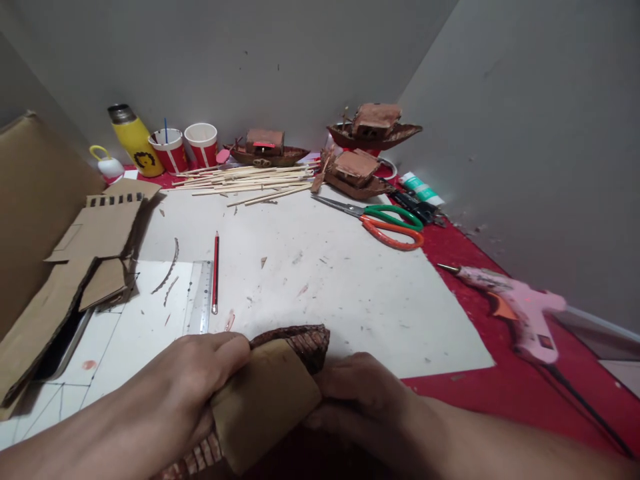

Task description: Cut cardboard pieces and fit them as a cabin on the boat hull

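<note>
Close to me at the bottom middle is a brown model boat [313,343] with a curved piece of plain cardboard [267,400] over its middle like a roof. My left hand [200,367] is closed round the left side of the boat, thumb near the cardboard's upper edge. At the cardboard's right edge, my right hand [357,390] grips with its fingers bent against the boat's side; its fingertips are partly hidden. A red and black pencil [216,273] lies beside a clear ruler [199,293] beyond my left hand.
Scissors [373,219] and a pink glue gun [520,303] lie to the right. Finished model boats [375,123], wooden sticks [250,179], paper cups [201,143] and a yellow bottle [135,143] line the back. Cut cardboard [103,230] lies at left. White paper [325,280] covers the table.
</note>
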`<state>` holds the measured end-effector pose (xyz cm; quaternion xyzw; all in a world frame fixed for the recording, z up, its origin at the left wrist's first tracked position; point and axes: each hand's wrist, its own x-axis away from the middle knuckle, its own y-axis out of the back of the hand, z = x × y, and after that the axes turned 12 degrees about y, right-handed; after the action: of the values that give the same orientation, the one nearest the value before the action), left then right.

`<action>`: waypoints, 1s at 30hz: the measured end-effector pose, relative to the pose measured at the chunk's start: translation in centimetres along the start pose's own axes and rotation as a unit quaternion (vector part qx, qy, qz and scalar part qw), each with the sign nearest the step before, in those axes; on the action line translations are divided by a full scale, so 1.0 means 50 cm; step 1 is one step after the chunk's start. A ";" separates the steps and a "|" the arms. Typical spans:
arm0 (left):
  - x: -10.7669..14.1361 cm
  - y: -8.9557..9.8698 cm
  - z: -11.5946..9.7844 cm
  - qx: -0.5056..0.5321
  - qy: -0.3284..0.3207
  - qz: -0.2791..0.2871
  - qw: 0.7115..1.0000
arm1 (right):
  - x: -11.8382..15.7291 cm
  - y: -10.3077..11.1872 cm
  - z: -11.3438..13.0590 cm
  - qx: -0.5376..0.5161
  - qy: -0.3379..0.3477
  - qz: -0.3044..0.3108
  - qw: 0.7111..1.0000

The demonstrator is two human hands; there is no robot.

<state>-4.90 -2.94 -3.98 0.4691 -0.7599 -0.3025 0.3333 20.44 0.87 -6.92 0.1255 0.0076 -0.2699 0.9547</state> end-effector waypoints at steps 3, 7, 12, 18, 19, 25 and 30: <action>-0.009 0.003 0.008 0.025 -0.004 0.015 1.000 | 0.002 -0.001 -0.008 0.043 0.042 0.004 0.998; -0.031 0.007 0.009 0.034 -0.030 -0.020 0.999 | 0.010 -0.003 -0.022 0.091 0.058 -0.027 0.994; -0.050 0.009 -0.001 0.047 -0.021 -0.025 0.998 | 0.007 0.002 -0.019 0.051 -0.009 -0.045 0.998; -0.039 0.006 0.016 0.037 -0.054 -0.034 0.997 | -0.001 0.007 -0.008 0.009 -0.042 -0.020 0.999; -0.036 0.004 0.020 0.038 -0.064 -0.036 0.997 | -0.001 0.007 -0.007 0.007 -0.042 -0.017 0.999; -0.029 0.001 0.028 0.045 -0.085 -0.039 0.995 | -0.003 0.003 -0.010 0.022 -0.063 -0.024 0.998; -0.024 0.002 0.023 0.055 -0.063 -0.014 0.996 | 0.003 -0.003 -0.017 0.064 -0.053 -0.041 0.996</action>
<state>-5.48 -1.62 -4.86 0.4776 -0.7881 -0.2938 0.2540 20.53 0.91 -7.81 0.1709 -0.0552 -0.3149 0.9320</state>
